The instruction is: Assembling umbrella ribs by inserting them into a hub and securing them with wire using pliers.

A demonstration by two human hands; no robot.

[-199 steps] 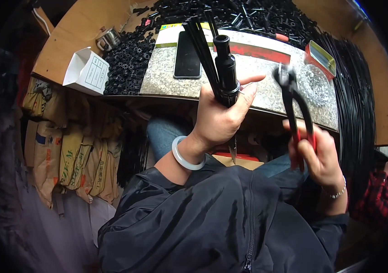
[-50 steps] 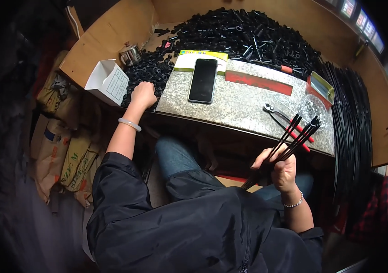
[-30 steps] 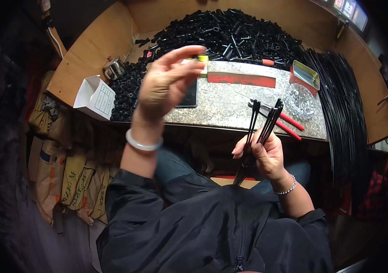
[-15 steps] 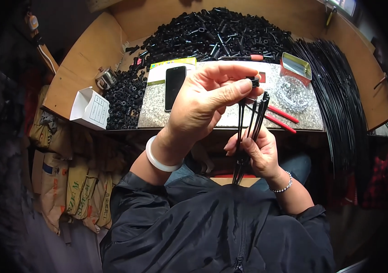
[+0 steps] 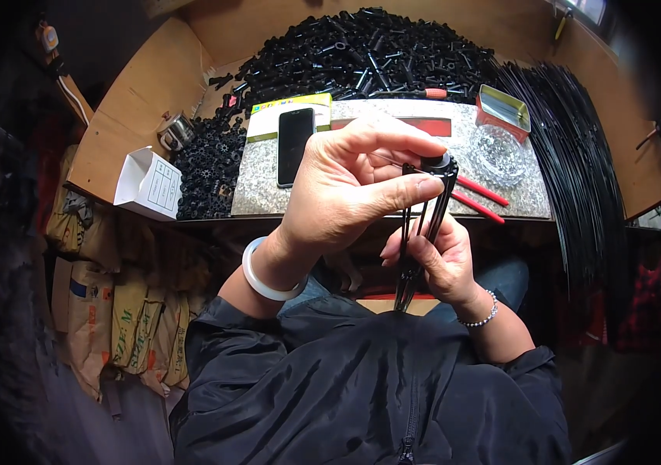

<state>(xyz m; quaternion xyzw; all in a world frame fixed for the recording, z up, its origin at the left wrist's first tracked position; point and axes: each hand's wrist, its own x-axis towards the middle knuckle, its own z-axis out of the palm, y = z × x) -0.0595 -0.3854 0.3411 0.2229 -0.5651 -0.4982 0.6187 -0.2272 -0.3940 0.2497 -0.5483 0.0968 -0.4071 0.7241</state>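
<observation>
My right hand (image 5: 435,260) grips a small bunch of thin black rods (image 5: 422,232), held upright in front of my chest. My left hand (image 5: 350,190) is raised beside it, its thumb and fingers pinching a small round black cap (image 5: 437,163) at the top ends of the rods. A white bangle sits on my left wrist and a bead bracelet on my right. Both hands hover above the near edge of the stone slab (image 5: 261,182).
A heap of black plastic parts (image 5: 361,58) fills the back of the wooden bench. A dark phone (image 5: 295,143), red-handled pliers (image 5: 479,198), a clear dish (image 5: 495,151) and a small tin (image 5: 503,108) lie on the slab. Long black rods (image 5: 578,155) lie at right, a white box (image 5: 147,182) at left.
My left hand came back from the parts heap at left and rose to the rod tips with a small cap. My right hand keeps the rods upright, now nearer my chest.
</observation>
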